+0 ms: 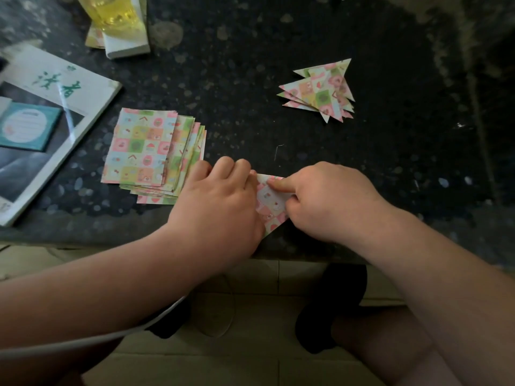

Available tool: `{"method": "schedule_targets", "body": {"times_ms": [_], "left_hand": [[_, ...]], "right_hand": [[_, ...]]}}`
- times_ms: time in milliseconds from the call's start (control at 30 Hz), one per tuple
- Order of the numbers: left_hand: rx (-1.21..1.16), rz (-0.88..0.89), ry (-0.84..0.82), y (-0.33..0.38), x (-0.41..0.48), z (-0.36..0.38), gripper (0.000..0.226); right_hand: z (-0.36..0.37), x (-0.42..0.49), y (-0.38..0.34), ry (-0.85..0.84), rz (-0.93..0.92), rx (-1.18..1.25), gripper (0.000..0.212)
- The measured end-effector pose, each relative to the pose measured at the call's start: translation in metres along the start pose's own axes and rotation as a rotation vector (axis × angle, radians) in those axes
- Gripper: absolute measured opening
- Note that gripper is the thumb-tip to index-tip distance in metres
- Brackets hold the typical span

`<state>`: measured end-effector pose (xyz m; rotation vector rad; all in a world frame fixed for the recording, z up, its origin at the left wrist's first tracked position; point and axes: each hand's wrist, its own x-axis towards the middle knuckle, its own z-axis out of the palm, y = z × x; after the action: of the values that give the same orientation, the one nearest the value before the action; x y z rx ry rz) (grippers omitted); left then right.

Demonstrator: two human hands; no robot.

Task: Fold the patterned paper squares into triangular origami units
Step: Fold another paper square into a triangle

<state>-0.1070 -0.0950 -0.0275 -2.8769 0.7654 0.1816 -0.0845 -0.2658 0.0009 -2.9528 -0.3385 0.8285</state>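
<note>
A patterned paper piece (271,203), folded to a triangle, lies near the table's front edge between my hands. My left hand (220,201) covers its left side with curled fingers and holds it down. My right hand (320,200) presses its forefinger on the top edge while the thumb pinches the right side. A stack of flat patterned paper squares (147,151) lies fanned out to the left. Several finished triangular units (323,91) sit in a pile at the back right.
A magazine (50,112) with a teal card on it lies at the left edge of the dark speckled table (237,79). At the back left, a yellow bottle (114,12) stands on a white box (125,43). Below the table edge are floor tiles and my legs.
</note>
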Motion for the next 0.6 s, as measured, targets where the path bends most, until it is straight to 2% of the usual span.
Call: {"method": "schedule_targets", "body": {"times_ms": [333,600], "left_hand": [[-0.035,-0.004,0.024,-0.005,0.001,0.005,0.068],[-0.021,0.050,0.006,-0.004,0.006,-0.001,0.068]], "right_hand": [[-0.002,0.001,0.003,-0.005,-0.033,0.057,0.051],[-0.004,-0.010,-0.012,0.009,0.029,-0.038,0.055]]}}
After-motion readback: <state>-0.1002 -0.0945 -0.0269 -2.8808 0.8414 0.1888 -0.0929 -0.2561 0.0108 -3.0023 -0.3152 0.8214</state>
